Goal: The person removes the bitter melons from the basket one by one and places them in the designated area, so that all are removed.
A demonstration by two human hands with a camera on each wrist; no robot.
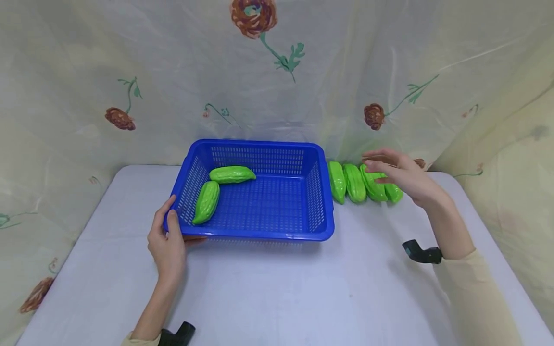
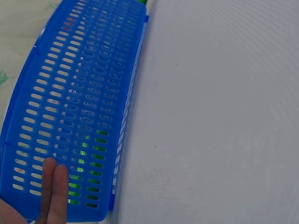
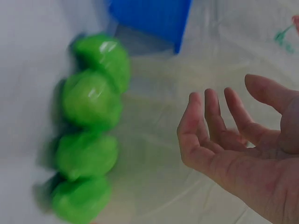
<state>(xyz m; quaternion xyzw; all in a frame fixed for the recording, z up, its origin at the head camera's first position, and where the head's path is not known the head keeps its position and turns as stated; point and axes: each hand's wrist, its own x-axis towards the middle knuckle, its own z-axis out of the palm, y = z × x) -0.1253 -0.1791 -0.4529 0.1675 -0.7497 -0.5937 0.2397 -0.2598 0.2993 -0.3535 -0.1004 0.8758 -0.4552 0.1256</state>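
Floral sheeting [image 1: 182,53] backs the white surface [image 1: 277,298]. Near its back edge, a blue basket [image 1: 264,236] sits pinched in the left hand's grip [image 1: 168,247]; uneven pulling could spill its two gourds [image 1: 207,202]. The right hand's grip [image 1: 407,177], loosely spread, empty, hovers by four gourds [image 1: 355,183] toward the back-right corner.

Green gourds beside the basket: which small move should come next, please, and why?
Probably, the right grip should lower onto one of the four gourds: it is open, empty and near them, while two others lie in the basket and the left grip holds its corner.
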